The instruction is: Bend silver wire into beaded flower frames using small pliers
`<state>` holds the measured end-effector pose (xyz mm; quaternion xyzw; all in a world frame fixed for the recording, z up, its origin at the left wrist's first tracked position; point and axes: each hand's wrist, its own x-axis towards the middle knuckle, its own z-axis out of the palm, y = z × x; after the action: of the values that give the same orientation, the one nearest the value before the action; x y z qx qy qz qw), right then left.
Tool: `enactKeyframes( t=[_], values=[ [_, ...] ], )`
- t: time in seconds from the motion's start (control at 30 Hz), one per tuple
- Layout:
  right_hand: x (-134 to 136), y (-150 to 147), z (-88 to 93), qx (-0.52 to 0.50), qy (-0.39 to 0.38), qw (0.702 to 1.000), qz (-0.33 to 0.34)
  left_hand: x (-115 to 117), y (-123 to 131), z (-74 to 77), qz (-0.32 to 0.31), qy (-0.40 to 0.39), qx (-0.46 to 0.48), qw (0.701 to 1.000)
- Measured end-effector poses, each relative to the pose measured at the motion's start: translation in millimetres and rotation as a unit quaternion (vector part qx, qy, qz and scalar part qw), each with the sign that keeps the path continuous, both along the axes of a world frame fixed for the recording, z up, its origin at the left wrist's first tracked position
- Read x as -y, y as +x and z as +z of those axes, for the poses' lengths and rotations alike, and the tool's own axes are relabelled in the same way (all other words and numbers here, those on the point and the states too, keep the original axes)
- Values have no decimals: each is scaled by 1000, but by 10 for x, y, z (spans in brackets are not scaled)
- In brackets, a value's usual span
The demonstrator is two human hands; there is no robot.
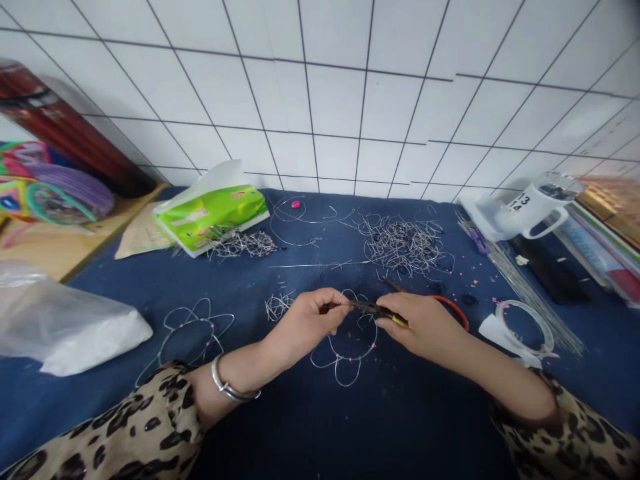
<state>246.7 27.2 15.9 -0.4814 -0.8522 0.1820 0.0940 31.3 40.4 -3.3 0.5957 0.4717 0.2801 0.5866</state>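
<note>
My right hand (pixel 417 323) is closed around a pair of pliers (pixel 367 307) with a dark jaw and a bit of yellow on the handle. The jaw points left, up to the fingertips of my left hand (pixel 313 323). Those fingers are pinched together on the wire of a flower-shaped wire frame (pixel 347 360), which lies below and between both hands. Small pink dots sit along its ring. What exactly the jaw bites is too small to tell. Another wire flower (pixel 187 333) lies left of my left wrist.
Behind my hands lie a tangled wire pile (pixel 403 243) and a smaller wire bundle (pixel 240 243) by a green tissue pack (pixel 215 217). Red-handled scissors (pixel 453 310) are beside my right hand. Further right are a tape roll (pixel 525 327), long straight wires (pixel 530 287) and a white mug (pixel 537 207).
</note>
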Motion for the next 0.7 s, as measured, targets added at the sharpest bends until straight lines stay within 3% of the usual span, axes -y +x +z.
enactKeyframes(
  t=[0.33,0.7],
  values=[
    [-70,96,-45,43,73,996,28,-46,-30,-24,-20,-39,11,999],
    [-109,121,-78,41,74,995,50,-54,-36,-32,-39,-40,12,998]
  ],
)
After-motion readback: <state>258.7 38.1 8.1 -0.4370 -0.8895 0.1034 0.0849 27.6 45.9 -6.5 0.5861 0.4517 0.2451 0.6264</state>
